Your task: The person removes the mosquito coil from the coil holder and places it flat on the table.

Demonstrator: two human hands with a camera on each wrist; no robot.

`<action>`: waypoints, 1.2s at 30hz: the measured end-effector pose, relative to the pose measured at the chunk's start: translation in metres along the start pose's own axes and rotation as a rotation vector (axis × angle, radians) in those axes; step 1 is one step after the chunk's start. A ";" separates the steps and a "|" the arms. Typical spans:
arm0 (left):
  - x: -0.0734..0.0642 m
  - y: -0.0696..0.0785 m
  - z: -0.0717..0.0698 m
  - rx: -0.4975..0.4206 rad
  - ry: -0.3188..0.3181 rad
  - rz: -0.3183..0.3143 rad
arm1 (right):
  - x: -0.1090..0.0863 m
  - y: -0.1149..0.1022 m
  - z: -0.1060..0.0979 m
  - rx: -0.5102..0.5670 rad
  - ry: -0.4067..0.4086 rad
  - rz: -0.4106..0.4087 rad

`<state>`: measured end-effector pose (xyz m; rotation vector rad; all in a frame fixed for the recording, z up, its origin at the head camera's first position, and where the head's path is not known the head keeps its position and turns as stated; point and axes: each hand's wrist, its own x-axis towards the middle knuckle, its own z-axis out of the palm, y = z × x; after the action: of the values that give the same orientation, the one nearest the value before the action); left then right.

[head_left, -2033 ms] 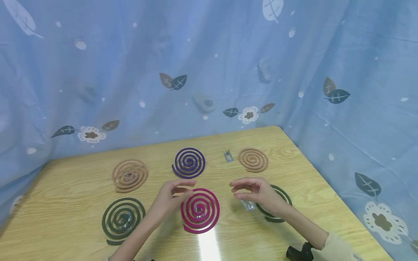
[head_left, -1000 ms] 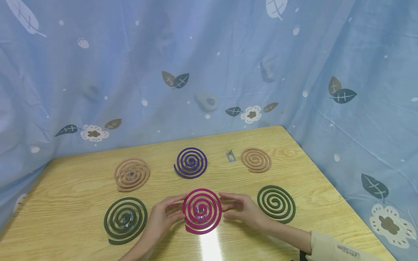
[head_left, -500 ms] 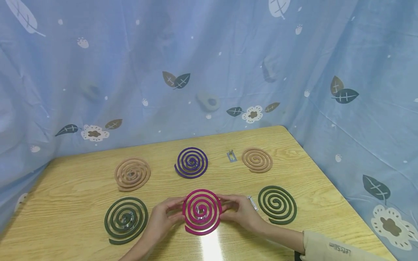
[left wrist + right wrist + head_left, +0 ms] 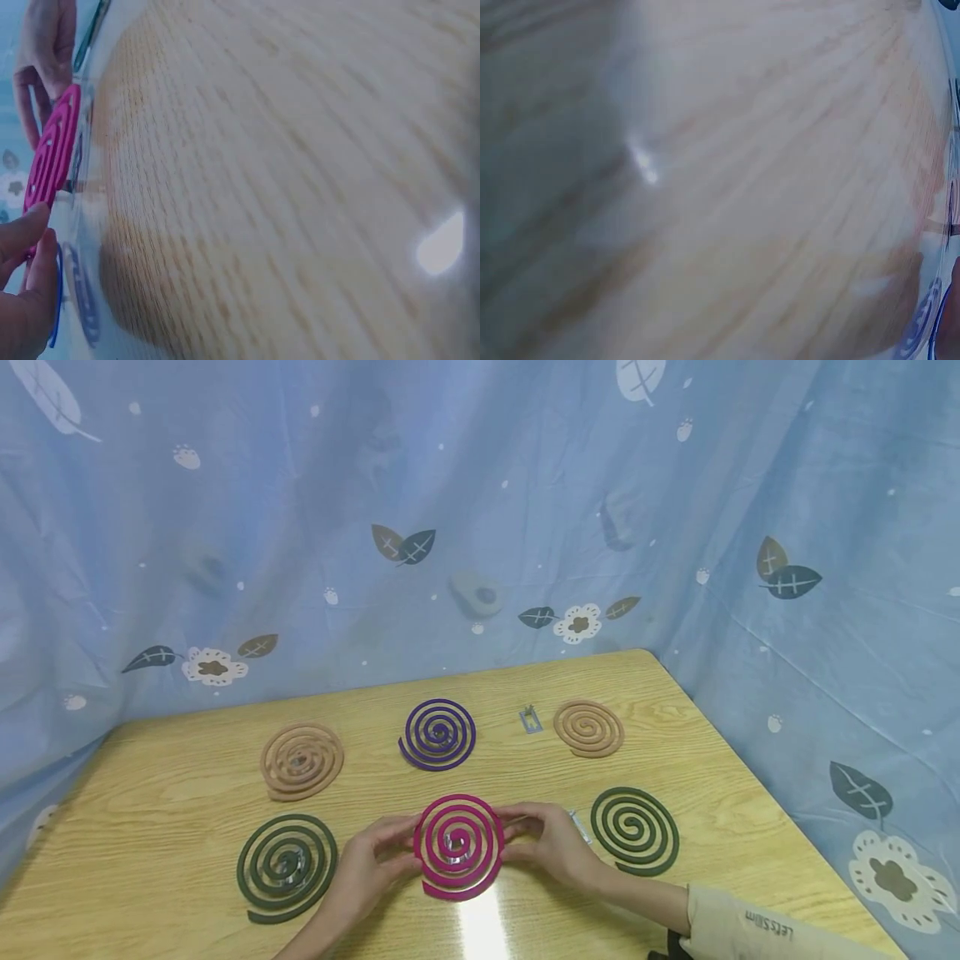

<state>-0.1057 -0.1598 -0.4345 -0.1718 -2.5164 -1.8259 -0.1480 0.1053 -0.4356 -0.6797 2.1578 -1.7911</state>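
Note:
A pink mosquito coil [image 4: 487, 821] sits at the front middle, over a small metal stand [image 4: 457, 852] glimpsed through its rings. My left hand [image 4: 370, 864] grips its left edge between thumb and fingers. On the opposite edge my right hand [image 4: 555, 847] pinches it the same way. From the left wrist, the pink coil [image 4: 51, 154] appears edge-on, close over the table, with left fingertips [image 4: 34, 225] at its near rim and the other hand [image 4: 49, 52] at its far end. In the right wrist view only a sliver of hand [image 4: 949, 311] shows.
Green coils [image 4: 327, 864] [image 4: 673, 827] flank the hands on the wood-look table [image 4: 180, 785]. Behind are a purple coil [image 4: 471, 735] and tan coils [image 4: 264, 764] [image 4: 619, 727]. Loose metal stands [image 4: 531, 721] [image 4: 580, 827] lie at right. A blue curtain [image 4: 337, 485] rises behind.
Both hands have come down and inward from above the table to the pink coil's two edges and taken hold of it. The other coils have stayed put.

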 end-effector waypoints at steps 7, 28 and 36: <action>-0.002 0.003 0.000 0.012 0.032 -0.027 | 0.001 -0.002 -0.001 0.042 -0.022 0.027; -0.004 0.016 -0.003 -0.065 0.034 -0.077 | 0.003 -0.007 -0.004 0.028 0.002 -0.005; -0.004 0.023 -0.003 -0.042 0.030 -0.084 | 0.002 -0.011 -0.008 0.052 0.015 0.052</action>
<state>-0.0993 -0.1555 -0.4120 -0.0406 -2.5030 -1.8973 -0.1512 0.1098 -0.4228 -0.5949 2.1099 -1.8247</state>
